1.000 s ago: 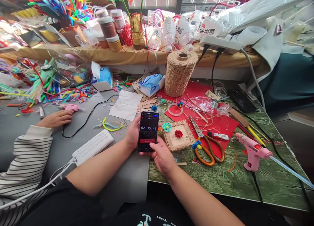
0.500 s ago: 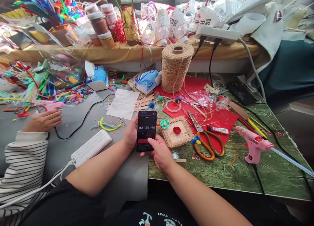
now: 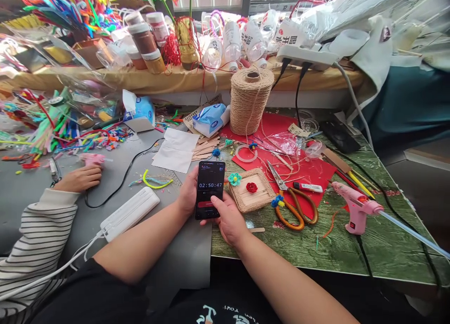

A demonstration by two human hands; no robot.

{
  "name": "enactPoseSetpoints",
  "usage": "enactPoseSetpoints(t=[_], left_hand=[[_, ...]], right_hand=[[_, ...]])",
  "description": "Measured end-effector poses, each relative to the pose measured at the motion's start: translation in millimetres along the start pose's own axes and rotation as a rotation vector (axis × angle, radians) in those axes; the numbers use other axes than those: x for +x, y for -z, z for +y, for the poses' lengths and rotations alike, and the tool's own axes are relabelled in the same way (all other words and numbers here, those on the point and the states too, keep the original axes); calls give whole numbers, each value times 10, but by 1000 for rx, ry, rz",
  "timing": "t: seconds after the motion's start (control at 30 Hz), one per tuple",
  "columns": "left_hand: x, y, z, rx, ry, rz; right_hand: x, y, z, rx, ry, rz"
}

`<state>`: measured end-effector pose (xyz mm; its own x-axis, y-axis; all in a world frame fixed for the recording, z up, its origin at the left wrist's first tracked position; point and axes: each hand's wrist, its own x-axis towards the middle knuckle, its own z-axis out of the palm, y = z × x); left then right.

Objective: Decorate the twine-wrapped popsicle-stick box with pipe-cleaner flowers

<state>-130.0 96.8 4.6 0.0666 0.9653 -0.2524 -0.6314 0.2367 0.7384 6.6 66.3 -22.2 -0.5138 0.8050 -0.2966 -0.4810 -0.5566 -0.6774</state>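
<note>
A black phone [image 3: 210,174] with a timer on its screen is held upright between my two hands above the table. My left hand [image 3: 189,192] wraps its left edge. My right hand [image 3: 230,218] grips the right edge, its thumb resting on the red button on the screen. Just beyond my right hand lies a twine-wrapped square frame of wooden sticks [image 3: 263,203], bearing a red rose [image 3: 251,187] and a teal flower [image 3: 235,178]. Scissors with orange-brown handles [image 3: 293,216] lie to its right, a blue and yellow flower [image 3: 277,200] against one handle.
At left, another person's hand [image 3: 82,177] is by a pink glue gun [image 3: 93,159]. A second pink glue gun [image 3: 356,204] stands at right. A twine spool [image 3: 250,103], red sheet [image 3: 316,167], white power bank [image 3: 131,211] and tissue packs [image 3: 211,119] lie around.
The timer digits have advanced. The other person's hand and glue gun have shifted right. My hands keep the same hold on the phone, while the view has shifted slightly.
</note>
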Motion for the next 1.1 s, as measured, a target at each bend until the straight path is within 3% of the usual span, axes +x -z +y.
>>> enactPoseSetpoints(t=[0.23,0.47,0.8,1.1], left_hand=[[-22,-36,29,10,10,1],[56,29,158,188,-222,34],[72,112,189,264,-309,122],[13,28,113,141,-300,6]], right_hand=[[11,8,15,22,9,0],[-15,1,-23,-12,-1,-18],[-1,41,42,-48,18,-73],[-9,58,25,10,-41,-78]])
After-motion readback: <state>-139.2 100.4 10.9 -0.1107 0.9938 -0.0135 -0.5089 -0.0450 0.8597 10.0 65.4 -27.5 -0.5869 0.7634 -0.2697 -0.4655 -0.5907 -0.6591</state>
